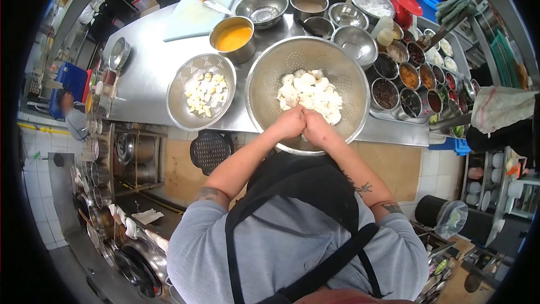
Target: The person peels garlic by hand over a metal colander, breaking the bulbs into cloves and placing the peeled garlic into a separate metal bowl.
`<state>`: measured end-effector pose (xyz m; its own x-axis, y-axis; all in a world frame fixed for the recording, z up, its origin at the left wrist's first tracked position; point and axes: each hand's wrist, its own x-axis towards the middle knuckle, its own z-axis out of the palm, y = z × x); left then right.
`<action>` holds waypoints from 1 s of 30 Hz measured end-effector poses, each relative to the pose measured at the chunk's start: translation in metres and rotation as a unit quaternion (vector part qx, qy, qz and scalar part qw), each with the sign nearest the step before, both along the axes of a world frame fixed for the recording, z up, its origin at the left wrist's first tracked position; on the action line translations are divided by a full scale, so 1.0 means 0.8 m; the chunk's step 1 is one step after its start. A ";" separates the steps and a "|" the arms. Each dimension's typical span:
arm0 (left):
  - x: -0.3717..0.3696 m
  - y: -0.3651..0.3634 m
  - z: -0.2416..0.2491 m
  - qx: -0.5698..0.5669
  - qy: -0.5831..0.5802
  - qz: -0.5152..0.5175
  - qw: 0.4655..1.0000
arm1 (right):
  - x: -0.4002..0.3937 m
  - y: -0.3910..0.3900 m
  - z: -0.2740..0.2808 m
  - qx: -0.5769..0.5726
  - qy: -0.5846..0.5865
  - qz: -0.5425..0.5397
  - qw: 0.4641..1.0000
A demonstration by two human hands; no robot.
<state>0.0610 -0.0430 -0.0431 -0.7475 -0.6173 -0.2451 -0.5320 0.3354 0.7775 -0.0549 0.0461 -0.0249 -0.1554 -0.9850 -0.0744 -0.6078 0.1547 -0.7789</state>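
Note:
My left hand (289, 122) and my right hand (318, 128) meet over the near side of a large metal colander (261, 87). The fingers of both are closed and pressed together; whatever they hold is hidden. Just beyond them, a heap of white mushrooms (309, 91) lies in the colander. To the left stands a smaller metal colander (175, 101), tilted slightly, with pale yellowish-white cut pieces (207, 94) inside. Behind it sits a metal pot (247, 53) of orange liquid.
On the steel table (140, 84) lies a pale cutting board (194, 19) with an orange-handled knife (209, 3). Several metal bowls (355, 45) stand at the back. Containers of ingredients (409, 76) crowd the right end. A black perforated stool (211, 152) is below the front edge.

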 end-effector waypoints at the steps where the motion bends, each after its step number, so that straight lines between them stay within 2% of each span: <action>1: -0.001 0.002 0.003 0.002 -0.001 0.005 1.000 | 0.000 0.000 -0.004 -0.009 -0.002 0.001 1.000; 9: -0.002 -0.002 0.008 0.043 0.043 0.033 0.998 | 0.003 -0.004 -0.005 -0.056 -0.001 -0.032 0.998; 12: 0.002 -0.011 0.016 0.130 0.091 0.041 0.987 | -0.007 0.000 0.027 0.030 -0.074 -0.052 0.995; 15: 0.006 -0.017 0.027 0.209 0.131 0.061 0.967 | -0.011 0.000 0.007 0.024 -0.216 -0.062 0.974; 17: 0.007 -0.019 0.032 0.238 0.126 0.053 0.962 | -0.017 0.001 0.009 0.071 -0.286 -0.063 0.953; 18: 0.008 -0.020 0.032 0.188 0.125 0.041 0.973 | -0.019 0.000 0.011 0.094 -0.321 -0.063 0.940; 21: 0.012 -0.020 0.022 0.028 0.130 0.008 0.991 | -0.021 -0.002 -0.001 0.032 -0.317 -0.045 0.947; 23: 0.016 -0.021 0.010 -0.088 0.143 -0.010 0.986 | -0.020 -0.002 0.023 0.072 -0.342 -0.068 0.934; 24: 0.016 -0.019 0.029 0.008 0.127 -0.004 0.992 | -0.020 -0.001 0.029 0.094 -0.356 -0.082 0.926; 25: 0.018 -0.018 0.041 0.079 0.129 0.007 0.988 | -0.025 0.001 0.025 0.067 -0.505 -0.083 0.856; 27: 0.018 -0.021 0.054 0.214 0.136 0.028 0.967 | -0.034 0.002 0.028 0.059 -0.589 -0.097 0.800; 28: 0.019 -0.020 0.052 0.248 0.173 0.054 0.951 | -0.037 0.002 0.033 0.054 -0.625 -0.115 0.770; 30: 0.022 -0.025 0.058 0.286 0.169 0.043 0.942 | -0.039 0.002 0.042 0.043 -0.692 -0.144 0.706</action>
